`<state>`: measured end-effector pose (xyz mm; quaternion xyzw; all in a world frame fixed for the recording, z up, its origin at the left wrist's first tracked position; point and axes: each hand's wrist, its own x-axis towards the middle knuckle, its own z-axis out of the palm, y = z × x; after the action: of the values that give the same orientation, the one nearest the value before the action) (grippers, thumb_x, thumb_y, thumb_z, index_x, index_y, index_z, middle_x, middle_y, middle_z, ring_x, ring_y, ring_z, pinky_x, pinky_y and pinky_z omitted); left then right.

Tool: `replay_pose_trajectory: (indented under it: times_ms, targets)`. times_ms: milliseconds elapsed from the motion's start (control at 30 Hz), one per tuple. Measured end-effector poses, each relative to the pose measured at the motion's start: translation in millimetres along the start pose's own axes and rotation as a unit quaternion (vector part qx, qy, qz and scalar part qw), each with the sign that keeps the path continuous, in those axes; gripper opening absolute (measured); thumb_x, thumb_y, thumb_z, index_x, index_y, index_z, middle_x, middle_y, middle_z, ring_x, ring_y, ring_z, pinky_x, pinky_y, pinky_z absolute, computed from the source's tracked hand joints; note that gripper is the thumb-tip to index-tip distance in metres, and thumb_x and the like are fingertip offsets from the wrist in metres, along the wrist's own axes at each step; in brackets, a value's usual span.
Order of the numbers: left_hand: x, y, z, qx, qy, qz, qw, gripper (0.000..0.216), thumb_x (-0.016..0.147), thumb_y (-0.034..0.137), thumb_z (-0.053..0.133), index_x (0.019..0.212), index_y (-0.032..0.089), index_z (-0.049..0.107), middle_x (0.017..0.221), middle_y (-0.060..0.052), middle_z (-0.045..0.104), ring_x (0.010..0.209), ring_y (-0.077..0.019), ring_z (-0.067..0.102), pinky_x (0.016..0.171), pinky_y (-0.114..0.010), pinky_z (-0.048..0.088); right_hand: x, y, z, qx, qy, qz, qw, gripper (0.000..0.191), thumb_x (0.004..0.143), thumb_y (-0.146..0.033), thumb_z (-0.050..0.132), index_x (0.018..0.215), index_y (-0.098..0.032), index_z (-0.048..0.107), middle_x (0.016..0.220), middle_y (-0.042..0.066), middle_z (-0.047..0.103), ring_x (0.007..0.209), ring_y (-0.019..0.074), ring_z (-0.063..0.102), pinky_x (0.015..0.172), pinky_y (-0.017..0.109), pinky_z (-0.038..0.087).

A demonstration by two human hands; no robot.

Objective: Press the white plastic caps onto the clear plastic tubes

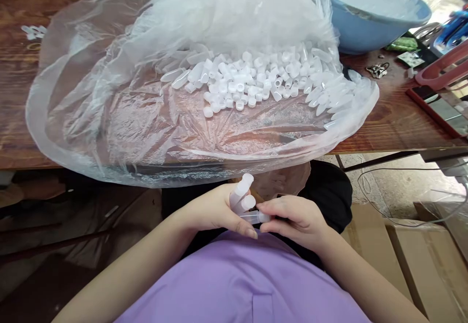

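Note:
My left hand point(215, 208) is closed around a few small translucent plastic tubes. Two of the tubes point(238, 192) point upward with white caps on their ends. A third tube point(250, 217) lies nearly level under my left thumb, its end toward my right hand point(302, 220). The thumb and fingers of that hand pinch the white cap point(263, 217) at this tube's end. Both hands are over my lap, just in front of the table edge. Beyond them, loose white caps point(239, 86) and clear pointed tubes point(325, 94) are heaped on a plastic bag.
The large clear plastic bag point(139, 128) spreads over the wooden table point(387, 118) and hangs past its front edge. A blue basin point(365, 28) full of tubes stands at the back right. A phone point(435, 104) lies at the right. Cardboard boxes point(420, 255) sit on the floor.

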<state>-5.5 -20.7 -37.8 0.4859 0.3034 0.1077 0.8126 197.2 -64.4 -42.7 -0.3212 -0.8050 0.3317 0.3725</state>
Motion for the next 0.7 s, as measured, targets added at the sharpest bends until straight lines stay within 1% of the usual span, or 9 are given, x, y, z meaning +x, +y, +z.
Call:
replay_pose_trajectory:
  times_ms: [67, 133, 267, 333, 400, 500, 600, 667, 700]
  targets:
    - [0.0, -1.4, -1.7, 0.005, -0.007, -0.014, 1.0, 0.038, 0.051, 0.023, 0.079, 0.062, 0.016, 0.043, 0.057, 0.008, 0.042, 0.053, -0.0059, 0.039, 0.047, -0.018, 0.029, 4.0, 0.4, -2.3, -0.012, 0.008, -0.043, 0.999, 0.019, 0.084, -0.03, 0.059, 0.098, -0.017, 0.061, 0.082, 0.007, 0.07, 0.072, 0.0133, 0.066, 0.064, 0.02, 0.053]
    - [-0.9, -1.5, -2.0, 0.014, -0.005, -0.021, 1.0, 0.041, 0.05, 0.025, 0.08, 0.061, 0.016, 0.041, 0.058, 0.008, 0.041, 0.053, -0.0059, 0.038, 0.047, -0.018, 0.029, 7.0, -0.5, -2.7, -0.017, 0.007, -0.034, 0.999, 0.02, 0.084, -0.034, 0.058, 0.093, -0.017, 0.062, 0.077, 0.006, 0.069, 0.067, 0.0119, 0.064, 0.061, 0.019, 0.052]
    - [-5.0, 3.2, 2.9, 0.051, 0.044, -0.021, 0.997, 0.042, 0.052, 0.027, 0.079, 0.066, 0.017, 0.041, 0.059, 0.009, 0.041, 0.053, -0.0055, 0.036, 0.048, -0.018, 0.03, 9.6, -2.0, 5.3, -0.024, -0.025, 0.146, 0.989, 0.044, 0.085, -0.055, 0.046, 0.072, -0.017, 0.062, 0.058, 0.001, 0.062, 0.05, 0.0096, 0.056, 0.048, 0.019, 0.045]
    - [-6.7, 6.4, 6.4, 0.076, 0.076, -0.024, 0.994, 0.041, 0.054, 0.027, 0.079, 0.069, 0.017, 0.042, 0.061, 0.009, 0.043, 0.055, -0.0059, 0.037, 0.049, -0.018, 0.031, 9.1, -1.0, 10.3, -0.01, -0.047, 0.243, 0.969, 0.057, 0.089, -0.057, 0.032, 0.057, -0.017, 0.057, 0.052, 0.001, 0.059, 0.047, 0.0093, 0.054, 0.046, 0.02, 0.041]
    - [-7.3, 8.9, 8.4, 0.098, 0.103, -0.031, 0.989, 0.04, 0.055, 0.027, 0.078, 0.072, 0.018, 0.043, 0.064, 0.008, 0.046, 0.057, -0.0069, 0.04, 0.052, -0.019, 0.033, 7.5, 0.4, 11.4, 0.002, -0.064, 0.294, 0.954, 0.066, 0.092, -0.056, 0.019, 0.051, -0.017, 0.053, 0.049, 0.002, 0.056, 0.046, 0.0099, 0.052, 0.047, 0.022, 0.04]
    - [-6.5, 9.8, 7.2, 0.106, 0.135, -0.025, 0.985, 0.041, 0.055, 0.028, 0.078, 0.074, 0.018, 0.043, 0.065, 0.008, 0.046, 0.059, -0.0079, 0.042, 0.054, -0.02, 0.034, 4.9, 0.5, 4.2, 0.037, -0.067, 0.265, 0.961, 0.052, 0.092, -0.053, 0.027, 0.08, -0.017, 0.062, 0.075, 0.005, 0.065, 0.066, 0.0141, 0.06, 0.059, 0.025, 0.047]
    - [-5.0, 8.2, 4.7, 0.094, 0.13, -0.004, 0.987, 0.04, 0.055, 0.029, 0.078, 0.073, 0.018, 0.044, 0.065, 0.008, 0.045, 0.058, -0.0078, 0.042, 0.054, -0.02, 0.034, 3.8, -1.7, -3.8, 0.053, -0.081, 0.203, 0.974, 0.031, 0.089, -0.04, 0.046, 0.111, -0.02, 0.054, 0.101, 0.007, 0.064, 0.085, 0.0157, 0.061, 0.073, 0.027, 0.049]
    - [-3.9, 7.4, 4.7, 0.091, 0.112, -0.009, 0.989, 0.04, 0.056, 0.029, 0.077, 0.073, 0.018, 0.043, 0.064, 0.008, 0.044, 0.056, -0.0072, 0.04, 0.052, -0.019, 0.034, 3.7, -2.4, -3.7, 0.03, -0.087, 0.224, 0.97, 0.022, 0.09, -0.035, 0.044, 0.095, -0.02, 0.06, 0.083, 0.004, 0.066, 0.075, 0.0146, 0.062, 0.068, 0.026, 0.049]
    - [-3.4, 7.3, 5.2, 0.092, 0.107, -0.016, 0.99, 0.04, 0.056, 0.028, 0.077, 0.073, 0.018, 0.042, 0.063, 0.009, 0.044, 0.055, -0.007, 0.039, 0.052, -0.019, 0.033, 3.6, -2.2, -2.3, 0.021, -0.082, 0.25, 0.965, 0.028, 0.092, -0.035, 0.039, 0.081, -0.02, 0.06, 0.071, 0.002, 0.064, 0.067, 0.0139, 0.061, 0.064, 0.026, 0.049]
